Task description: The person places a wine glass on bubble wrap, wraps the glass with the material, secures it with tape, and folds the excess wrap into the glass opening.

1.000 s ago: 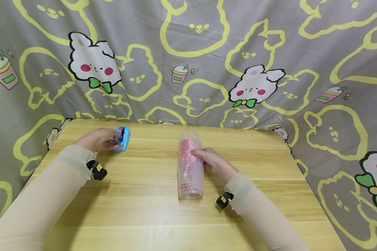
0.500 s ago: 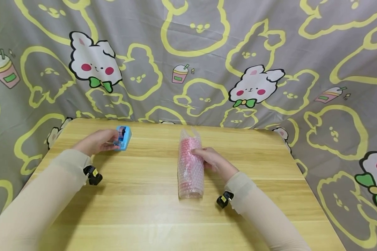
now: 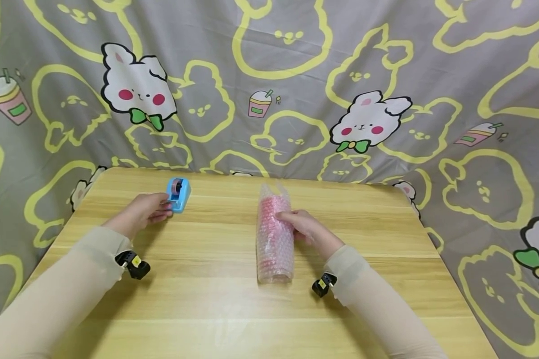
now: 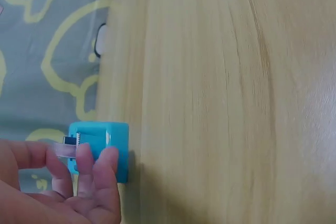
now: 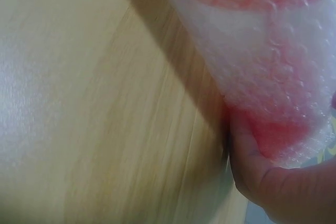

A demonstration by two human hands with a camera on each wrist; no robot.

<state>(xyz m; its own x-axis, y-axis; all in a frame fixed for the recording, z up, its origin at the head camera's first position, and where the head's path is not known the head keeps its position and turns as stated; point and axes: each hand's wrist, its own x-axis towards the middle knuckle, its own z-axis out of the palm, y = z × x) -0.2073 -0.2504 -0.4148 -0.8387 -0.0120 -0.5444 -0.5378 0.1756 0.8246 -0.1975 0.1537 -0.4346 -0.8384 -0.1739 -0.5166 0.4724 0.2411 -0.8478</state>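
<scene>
At the fingertips of the left hand (image 3: 145, 209), a light-blue plastic tape dispenser (image 3: 184, 194) stands on the pale wood-grain table (image 3: 215, 304). The thumb and index finger close together on a short, translucent strip of adhesive tape (image 4: 64, 151), which runs from these fingertips to the serrated cutter (image 4: 78, 139) of the dispenser. Two further fingers are bent, with their tips against or just in front of the blue body; contact is not certain. Beyond the fingertips, a pinkish tape roll (image 3: 176, 187) sits in the dispenser.

Under the thumb of the right hand (image 3: 306, 227) lies a long bundle of clear bubble wrap with pink-and-white contents (image 3: 274, 249). The thumb presses on its upper face; the other fingers are mostly hidden at its right side, and their exact spread cannot be told. The hand grips the bundle, the greater length of which extends from the thumb toward the person. The bundle is well apart from the left fingers.

Behind both sets of fingers, a grey fabric curtain with yellow rabbit outlines (image 3: 292, 65) hangs beyond the table edge. Below each hand, a beige sleeve (image 3: 382, 304) covers the forearm.
</scene>
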